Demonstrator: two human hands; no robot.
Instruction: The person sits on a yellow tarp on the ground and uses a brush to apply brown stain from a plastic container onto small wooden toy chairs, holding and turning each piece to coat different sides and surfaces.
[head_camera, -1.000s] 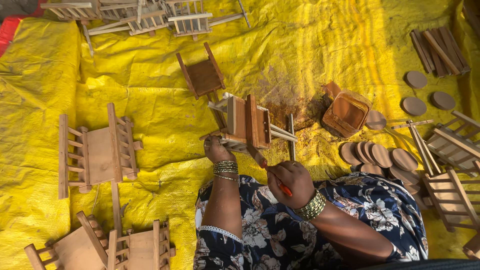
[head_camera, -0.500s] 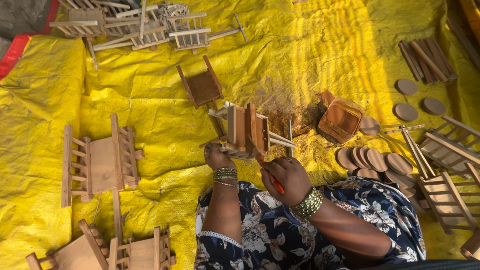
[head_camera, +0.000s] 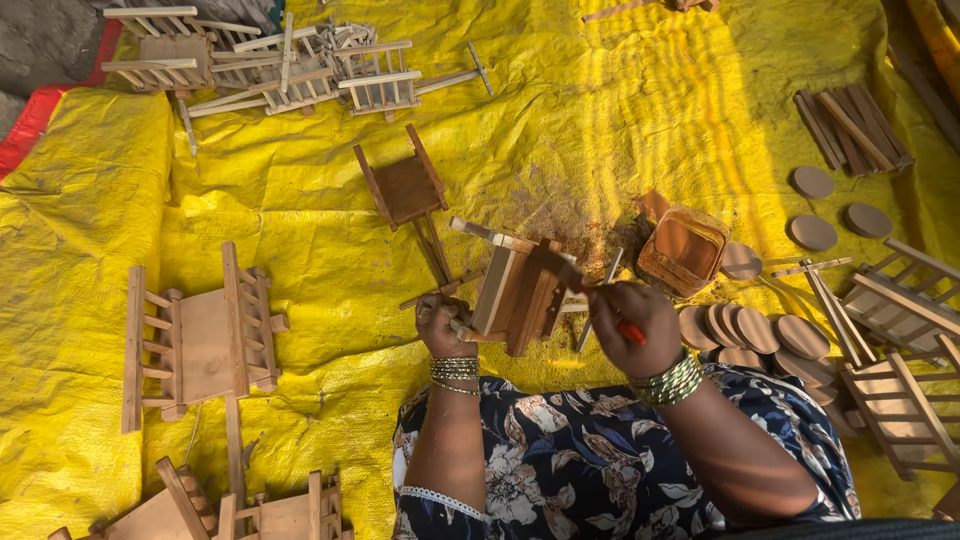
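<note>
- Since a moment ago my right hand (head_camera: 632, 322) has drawn in closer to the small wooden frame (head_camera: 520, 290), and the brush tip now sits against its upper right side; the frame itself has hardly shifted.
- My left hand (head_camera: 440, 322) is clenched around the frame's lower left rail, holding it tilted above the yellow tarp (head_camera: 300, 240), near the tarp's near edge and just in front of my lap.
- My right hand is closed around a red-handled brush (head_camera: 610, 305), the red end poking out past my fingers.
- Green and gold bangles (head_camera: 672, 380) ring my right wrist; a similar stack sits on my left.
- Just beyond the frame, toward the middle of the tarp, lies a darker stained frame (head_camera: 405, 188).
- A small brown tub (head_camera: 685, 250) stands to the right of my right hand, with a stained patch of tarp beside it.
- Round wooden discs (head_camera: 760, 335) overlap in a row near the tub, and more lie well apart toward the right edge.
- A pale unfinished frame (head_camera: 200, 335) lies toward the left edge.
- A pile of pale frames (head_camera: 290, 60) sits at the far left corner.
</note>
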